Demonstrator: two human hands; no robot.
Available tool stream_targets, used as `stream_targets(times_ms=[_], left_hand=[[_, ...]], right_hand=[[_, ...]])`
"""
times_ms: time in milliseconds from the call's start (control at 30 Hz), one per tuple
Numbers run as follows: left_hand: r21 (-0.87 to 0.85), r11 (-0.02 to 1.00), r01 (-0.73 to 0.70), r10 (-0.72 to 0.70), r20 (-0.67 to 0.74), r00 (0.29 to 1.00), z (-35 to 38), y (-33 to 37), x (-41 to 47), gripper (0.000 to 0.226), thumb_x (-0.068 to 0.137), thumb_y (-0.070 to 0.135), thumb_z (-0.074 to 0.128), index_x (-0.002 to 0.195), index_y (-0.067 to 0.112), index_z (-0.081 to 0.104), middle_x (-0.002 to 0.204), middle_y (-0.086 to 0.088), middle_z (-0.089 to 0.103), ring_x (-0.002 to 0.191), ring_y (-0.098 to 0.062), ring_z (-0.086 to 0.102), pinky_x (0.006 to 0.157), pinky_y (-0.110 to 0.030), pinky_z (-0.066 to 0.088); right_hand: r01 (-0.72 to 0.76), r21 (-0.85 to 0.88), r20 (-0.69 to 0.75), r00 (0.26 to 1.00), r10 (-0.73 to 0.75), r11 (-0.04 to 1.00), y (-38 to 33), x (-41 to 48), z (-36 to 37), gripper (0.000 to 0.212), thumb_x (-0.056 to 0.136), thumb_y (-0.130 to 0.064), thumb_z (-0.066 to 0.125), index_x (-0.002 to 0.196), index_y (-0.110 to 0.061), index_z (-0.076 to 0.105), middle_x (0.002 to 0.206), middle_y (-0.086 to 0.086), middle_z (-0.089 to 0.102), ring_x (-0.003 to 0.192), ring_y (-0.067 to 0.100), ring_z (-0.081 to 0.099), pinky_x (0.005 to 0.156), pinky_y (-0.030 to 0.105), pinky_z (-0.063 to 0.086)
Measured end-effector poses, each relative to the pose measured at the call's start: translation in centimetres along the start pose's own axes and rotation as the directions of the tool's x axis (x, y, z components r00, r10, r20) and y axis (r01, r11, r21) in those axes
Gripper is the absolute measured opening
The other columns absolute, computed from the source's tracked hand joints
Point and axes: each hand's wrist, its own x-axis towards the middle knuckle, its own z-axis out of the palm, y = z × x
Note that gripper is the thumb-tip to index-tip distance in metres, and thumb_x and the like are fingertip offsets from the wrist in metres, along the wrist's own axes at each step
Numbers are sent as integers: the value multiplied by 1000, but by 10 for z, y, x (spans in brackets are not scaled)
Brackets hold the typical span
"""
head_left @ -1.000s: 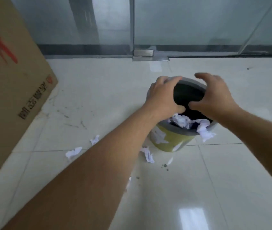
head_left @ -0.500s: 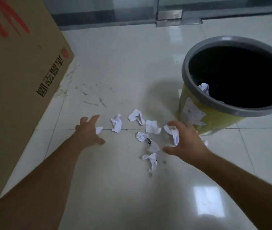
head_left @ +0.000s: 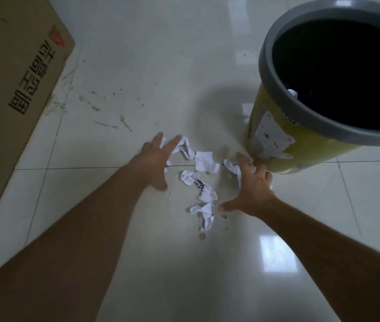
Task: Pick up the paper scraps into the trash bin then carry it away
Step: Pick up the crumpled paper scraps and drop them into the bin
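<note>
Several crumpled white paper scraps lie in a loose cluster on the pale tiled floor. My left hand is spread flat at the cluster's left side, its fingers over one scrap. My right hand is spread at the right side, fingers touching another scrap near the bin's base. Neither hand holds anything. The yellow trash bin with a grey rim stands upright at the upper right; a white scrap shows inside its dark opening.
A large brown cardboard box with printed characters stands along the left side. The tiled floor carries greenish smears near the box. A bright light reflection sits on the floor by my right forearm.
From the bin's rim a second ago, both hands have dropped to the floor. Since half a second ago they have closed in on the scrap cluster from either side, and the view has moved nearer.
</note>
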Motion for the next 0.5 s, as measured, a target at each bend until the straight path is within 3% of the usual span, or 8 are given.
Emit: stream_targets(times_ms=[100,200,333,400,433,500], left_hand=[[120,989,-92,93,-1,996,8,28,1,145,45,23,93,154,43,0,162,-15,7,139,-40,28,93,-49,48],[146,976,-159,160,6,987,24,55,-4,131,50,29,93,154,36,13,152,-18,23,131,-40,35,97,-46,45],[-90,984,-153,154,2,988,50,90,-15,85,70,31,81,143,25,36,141,-17,31,118,-35,50,97,-41,47],[-161,977,-140,138,-21,990,65,100,-22,68,80,25,71,140,20,39,137,-16,36,107,-32,57,88,-35,48],[-197,970,-141,135,-42,990,71,102,-25,60,82,22,69,137,18,44,133,-15,39,104,-32,58,85,-33,47],[-294,946,-137,120,-75,990,75,100,-30,46,80,20,70,122,16,53,118,-11,44,102,-29,58,81,-27,44]], right_hand=[[26,3,14,1000,-26,1000,-4,3,15,145,36,-54,92,146,-45,-1,145,12,17,130,37,23,97,56,41],[80,35,29,996,-81,996,-12,-1,32,134,39,-52,92,145,-44,10,137,7,22,125,33,27,96,47,43],[106,147,41,993,-113,983,-19,-10,45,94,56,-35,89,135,-28,40,124,8,37,111,25,49,92,37,51],[137,183,30,989,-145,973,-15,-16,46,69,64,-20,83,126,-16,52,110,9,47,93,21,57,77,17,46],[148,200,16,988,-155,969,-13,-18,45,57,66,-14,78,119,-11,57,102,9,50,81,14,56,65,7,38],[159,221,8,986,-164,962,-10,-23,39,44,67,-8,75,110,-8,63,97,12,56,67,7,46,54,3,35]])
